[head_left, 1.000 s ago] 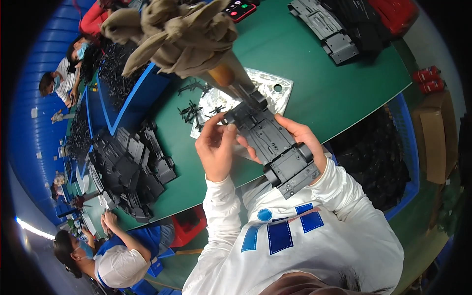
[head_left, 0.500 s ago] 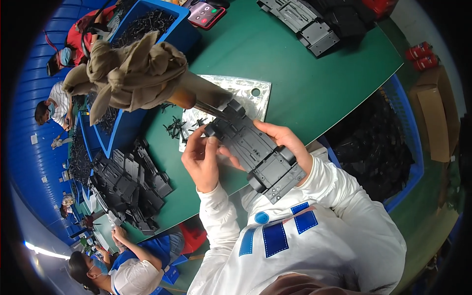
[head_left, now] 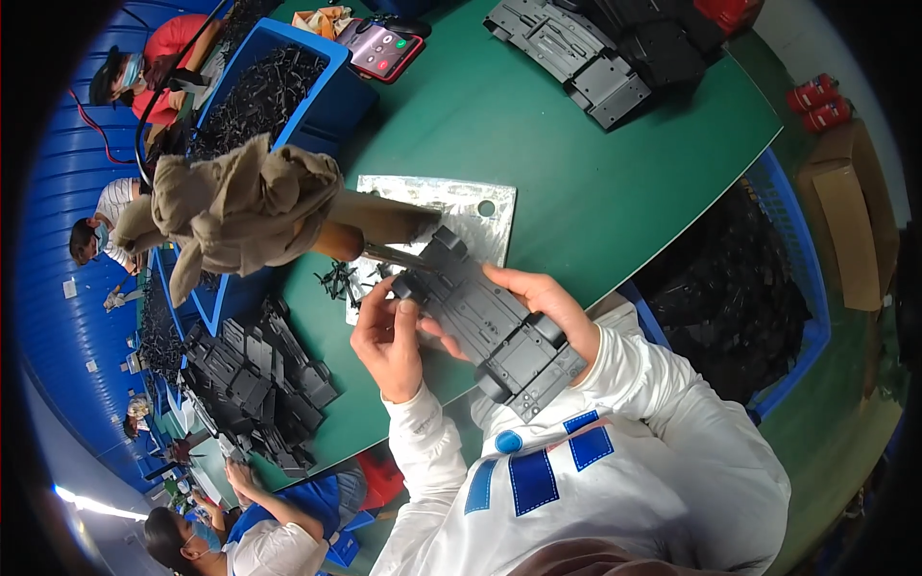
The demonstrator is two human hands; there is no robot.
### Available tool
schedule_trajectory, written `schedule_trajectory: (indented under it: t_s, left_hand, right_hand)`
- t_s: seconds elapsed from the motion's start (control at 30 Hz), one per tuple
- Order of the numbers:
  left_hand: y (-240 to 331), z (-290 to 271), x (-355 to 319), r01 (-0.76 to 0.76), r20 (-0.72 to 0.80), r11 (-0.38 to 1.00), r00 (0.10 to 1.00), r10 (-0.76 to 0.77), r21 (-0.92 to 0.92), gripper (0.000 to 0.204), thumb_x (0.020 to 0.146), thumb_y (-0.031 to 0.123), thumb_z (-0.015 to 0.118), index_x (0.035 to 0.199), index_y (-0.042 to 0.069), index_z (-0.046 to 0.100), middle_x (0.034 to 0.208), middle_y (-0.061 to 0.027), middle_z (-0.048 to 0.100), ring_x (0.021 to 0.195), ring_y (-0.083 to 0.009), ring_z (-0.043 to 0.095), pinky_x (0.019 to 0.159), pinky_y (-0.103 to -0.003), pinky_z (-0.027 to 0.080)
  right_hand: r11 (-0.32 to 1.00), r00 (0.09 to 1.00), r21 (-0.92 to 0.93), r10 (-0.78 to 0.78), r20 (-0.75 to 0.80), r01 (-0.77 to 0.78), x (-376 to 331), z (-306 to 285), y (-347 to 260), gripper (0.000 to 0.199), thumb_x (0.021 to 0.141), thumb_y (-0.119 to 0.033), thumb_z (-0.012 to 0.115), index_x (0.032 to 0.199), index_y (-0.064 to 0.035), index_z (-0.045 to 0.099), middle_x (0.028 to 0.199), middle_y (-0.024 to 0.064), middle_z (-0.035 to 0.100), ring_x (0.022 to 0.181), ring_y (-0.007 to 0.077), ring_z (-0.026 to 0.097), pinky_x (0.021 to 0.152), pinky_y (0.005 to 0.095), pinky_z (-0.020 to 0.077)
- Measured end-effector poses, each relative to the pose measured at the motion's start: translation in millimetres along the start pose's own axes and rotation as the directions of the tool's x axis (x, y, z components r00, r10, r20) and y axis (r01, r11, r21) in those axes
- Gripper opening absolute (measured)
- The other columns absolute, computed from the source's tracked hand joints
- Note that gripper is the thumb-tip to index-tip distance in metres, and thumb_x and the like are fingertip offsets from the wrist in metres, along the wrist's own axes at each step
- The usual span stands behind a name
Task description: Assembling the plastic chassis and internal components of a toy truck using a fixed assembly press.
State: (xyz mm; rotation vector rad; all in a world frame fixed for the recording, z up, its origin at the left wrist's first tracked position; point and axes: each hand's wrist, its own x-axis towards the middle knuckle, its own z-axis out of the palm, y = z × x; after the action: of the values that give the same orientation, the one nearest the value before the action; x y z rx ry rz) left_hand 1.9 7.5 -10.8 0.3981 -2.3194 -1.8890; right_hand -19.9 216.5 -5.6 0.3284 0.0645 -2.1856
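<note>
Both my hands hold a black plastic toy car chassis (head_left: pixel 488 320), underside up, with black wheels at its corners. My left hand (head_left: pixel 388 348) pinches it by the far left wheel, fingers curled at that edge. My right hand (head_left: pixel 555 300) grips the right side, with the fingers hidden beneath. A machine head wrapped in knotted brown cloth (head_left: pixel 230 216) reaches in from the left. Its thin metal shaft (head_left: pixel 394 254) points at the far end of the chassis; whether it touches cannot be made out. Beneath lies a silvery plate (head_left: pixel 485 230) with small black parts (head_left: pixel 336 280) beside it.
More chassis lie piled on the green table (head_left: pixel 663 168) at left (head_left: pixel 254 374) and far right (head_left: pixel 567 53). Blue bins (head_left: pixel 336 91) of black parts stand behind the machine; a blue crate (head_left: pixel 816 288) is at my right. A phone (head_left: pixel 384 48) lies far back. Co-workers sit along the left.
The whole view has shifted slightly, so the chassis, plate and machine head appear lower. My grip looks the same. A co-worker in red at the far left has shifted position.
</note>
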Motion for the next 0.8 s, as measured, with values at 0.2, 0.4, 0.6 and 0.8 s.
schedule_trajectory:
  t_s: [0.2, 0.4, 0.6, 0.8]
  left_hand:
    - [4, 2, -1, 0.038, -0.003, 0.999, 0.999, -0.038, 0.013, 0.030, 0.091, -0.002, 0.063, 0.120, -0.006, 0.062, 0.079, -0.0039, 0.063, 0.061, -0.0115, 0.064, 0.059, -0.022, 0.047]
    - [-8, -2, -8, 0.094, -0.092, 0.995, 0.991, -0.097, -0.036, 0.032, 0.087, -0.002, 0.069, 0.118, -0.005, 0.062, 0.083, -0.0019, 0.060, 0.071, -0.0083, 0.057, 0.065, -0.021, 0.046]
    - [-9, -5, -9, 0.096, -0.095, 0.994, 0.991, -0.092, 0.042, 0.028, 0.085, -0.002, 0.069, 0.111, -0.009, 0.062, 0.076, -0.0024, 0.062, 0.065, -0.0080, 0.058, 0.060, -0.021, 0.044]
    - [-5, -1, -9, 0.119, -0.076, 0.993, 0.990, -0.118, 0.010, 0.038, 0.084, -0.004, 0.066, 0.121, -0.012, 0.059, 0.084, -0.0074, 0.067, 0.066, -0.0111, 0.064, 0.064, -0.022, 0.049]
  right_hand:
    - [0.998, 0.993, -0.034, 0.053, -0.105, -0.057, 0, 11, -8, 0.052, 0.107, -0.041, 0.035, 0.127, 0.0013, 0.059, 0.109, 0.0118, 0.069, 0.094, 0.0205, 0.069, 0.086, 0.0306, 0.0564]
    - [0.987, 0.986, 0.069, 0.152, -0.069, -0.147, 3, 7, -16, 0.053, 0.107, -0.039, 0.035, 0.132, 0.0027, 0.054, 0.114, 0.0151, 0.069, 0.097, 0.0239, 0.070, 0.087, 0.0335, 0.0570]
    - [0.970, 0.968, 0.136, 0.220, -0.122, -0.204, 10, 3, -19, 0.054, 0.108, -0.040, 0.034, 0.136, 0.0029, 0.051, 0.121, 0.0169, 0.066, 0.102, 0.0271, 0.069, 0.088, 0.0364, 0.0566]
    - [0.962, 0.977, 0.170, 0.211, 0.029, -0.213, 15, -12, -22, 0.061, 0.108, -0.042, 0.034, 0.148, 0.0039, 0.033, 0.137, 0.0296, 0.054, 0.116, 0.0349, 0.063, 0.100, 0.0409, 0.0526]
